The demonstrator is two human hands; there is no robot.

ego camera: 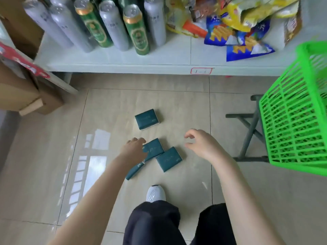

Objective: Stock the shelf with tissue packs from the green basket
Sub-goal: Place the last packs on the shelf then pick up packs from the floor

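Hands: left [136, 148] touches tissue pack [156, 149], right [201, 145] loosely curled.

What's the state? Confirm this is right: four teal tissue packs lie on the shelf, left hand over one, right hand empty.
Not the shelf: the head view shows the four tissue packs on the floor before it, left hand over one, right hand empty.

Bare floor tiles [177, 99] run between the front edge of the shelf [123, 68] and the four tissue packs [169, 159], and stretch wide to their left. On the right, stool legs [251, 128] and the green basket [292, 121] close the way. Cardboard boxes [26, 96] block the floor's far left. On the shelf, a bare strip lies along its front edge, before the cans [136, 32] and snack bags [238, 41].
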